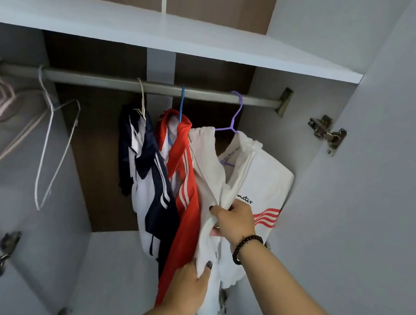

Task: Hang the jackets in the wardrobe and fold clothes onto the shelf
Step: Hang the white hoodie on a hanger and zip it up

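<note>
Three jackets hung side by side toward the right end of the rail [141,86]: a navy-and-white jacket [144,174] on a pale hanger, a red jacket [184,180] on a blue one, and a white jacket [259,184] on a purple hanger [232,115], nearest the wardrobe's right wall. Both hands worked on the white one. The right hand [234,224], a dark bead bracelet [245,247] at its wrist, had its fingers curled into the front opening at about chest height, pinching the fabric edge. The left hand [187,287] sat lower, thumb and fingers gripping the left front panel where it lay against the red jacket.

The garment hung straight ahead of and above the hands, its long axis running down from the hanger and tilted slightly toward the viewer at the bottom. The right hand was higher and closer to the hanger; the left held the lower stretch. By my reading, the hanging was nearly done and the hands were straightening the front, so any coming tug should run down along that axis. Several bare hangers [47,148] hung at the rail's left end, and the shelf [166,33] above held nothing visible.
</note>
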`<state>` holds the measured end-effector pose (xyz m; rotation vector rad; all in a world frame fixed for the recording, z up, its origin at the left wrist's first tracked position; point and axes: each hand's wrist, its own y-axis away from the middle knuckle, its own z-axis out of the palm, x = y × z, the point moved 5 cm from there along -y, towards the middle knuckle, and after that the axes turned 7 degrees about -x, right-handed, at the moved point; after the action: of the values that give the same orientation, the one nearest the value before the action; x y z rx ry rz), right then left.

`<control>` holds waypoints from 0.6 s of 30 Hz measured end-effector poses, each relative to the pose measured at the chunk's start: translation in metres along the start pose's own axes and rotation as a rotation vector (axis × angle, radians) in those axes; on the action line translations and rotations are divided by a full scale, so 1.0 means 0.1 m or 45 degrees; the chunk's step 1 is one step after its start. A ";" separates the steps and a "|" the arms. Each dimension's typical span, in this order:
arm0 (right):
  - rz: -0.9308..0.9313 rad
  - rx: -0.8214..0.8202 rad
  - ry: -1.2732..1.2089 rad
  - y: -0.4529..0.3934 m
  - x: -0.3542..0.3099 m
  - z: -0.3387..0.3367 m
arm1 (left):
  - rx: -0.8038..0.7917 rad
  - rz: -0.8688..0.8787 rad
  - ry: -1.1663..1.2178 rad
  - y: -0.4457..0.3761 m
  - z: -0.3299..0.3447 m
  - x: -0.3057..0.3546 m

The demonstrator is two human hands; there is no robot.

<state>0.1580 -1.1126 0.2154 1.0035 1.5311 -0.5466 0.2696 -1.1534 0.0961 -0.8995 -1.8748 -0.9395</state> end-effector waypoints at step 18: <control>-0.023 -0.337 0.400 1.16 1.39 -0.14 | 0.164 -0.217 0.932 0.23 -0.16 0.43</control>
<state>0.2514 -0.9999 0.1078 0.8990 1.8362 -0.1947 0.2775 -1.1472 0.1459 -0.2513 -1.3604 -1.0543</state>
